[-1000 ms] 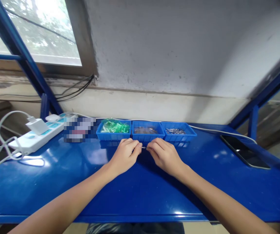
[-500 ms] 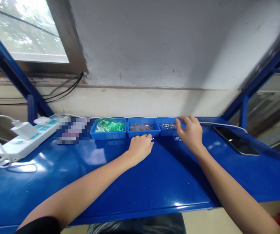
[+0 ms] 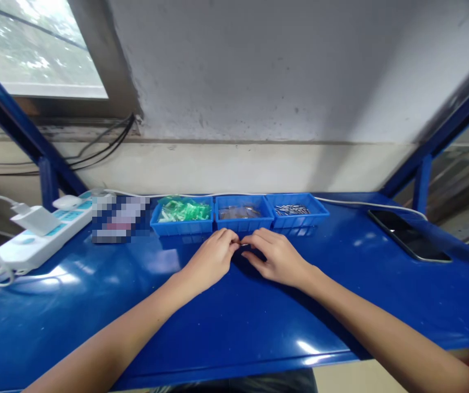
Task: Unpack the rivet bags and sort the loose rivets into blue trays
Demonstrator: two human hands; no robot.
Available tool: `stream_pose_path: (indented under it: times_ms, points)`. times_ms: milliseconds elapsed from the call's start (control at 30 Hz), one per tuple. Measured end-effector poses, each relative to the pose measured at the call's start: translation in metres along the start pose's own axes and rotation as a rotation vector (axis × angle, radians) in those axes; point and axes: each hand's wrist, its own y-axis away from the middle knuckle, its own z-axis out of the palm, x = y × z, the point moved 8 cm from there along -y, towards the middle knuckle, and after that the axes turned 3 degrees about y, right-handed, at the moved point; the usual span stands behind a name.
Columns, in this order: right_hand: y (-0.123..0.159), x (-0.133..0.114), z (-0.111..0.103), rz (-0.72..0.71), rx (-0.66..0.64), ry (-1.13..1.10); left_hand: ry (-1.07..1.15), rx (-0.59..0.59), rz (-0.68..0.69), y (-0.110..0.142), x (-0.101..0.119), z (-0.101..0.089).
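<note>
- Left hand (image 3: 215, 255): narrow grip, seemingly pinching a small metal piece (image 3: 244, 246).
- Right hand (image 3: 276, 255): at the piece; cannot tell whether its grip holds.
- Piece: over the counter (image 3: 234, 322), before the middle bin (image 3: 245, 224).

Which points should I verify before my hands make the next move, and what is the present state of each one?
1. Small part at the left hand's fingers: ok.
2. Right hand has a firm hold on it: cannot tell, too small to see.
3. Both hands free: not ok, they are together at the part.
4. Right tray has metal pieces in it: ok.
5. Left tray has green pieces in it: ok.
6. Phone apart from the hands: ok, off to the right.
</note>
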Motion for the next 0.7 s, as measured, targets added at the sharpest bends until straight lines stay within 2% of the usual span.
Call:
stream_pose_path:
  times_ms: [167, 467, 700]
  points:
    - [-0.002, 0.001, -0.009, 0.008, 0.09, 0.001, 0.131, 0.026, 0.005, -0.003, 0.006, -0.011]
    - [-0.002, -0.004, -0.007, 0.017, 0.05, 0.09, 0.277, 0.132, -0.028, 0.003, 0.002, -0.014]
    - [-0.003, -0.004, -0.014, 0.042, 0.071, 0.081, 0.268, 0.198, -0.042, 0.003, 0.007, -0.019]
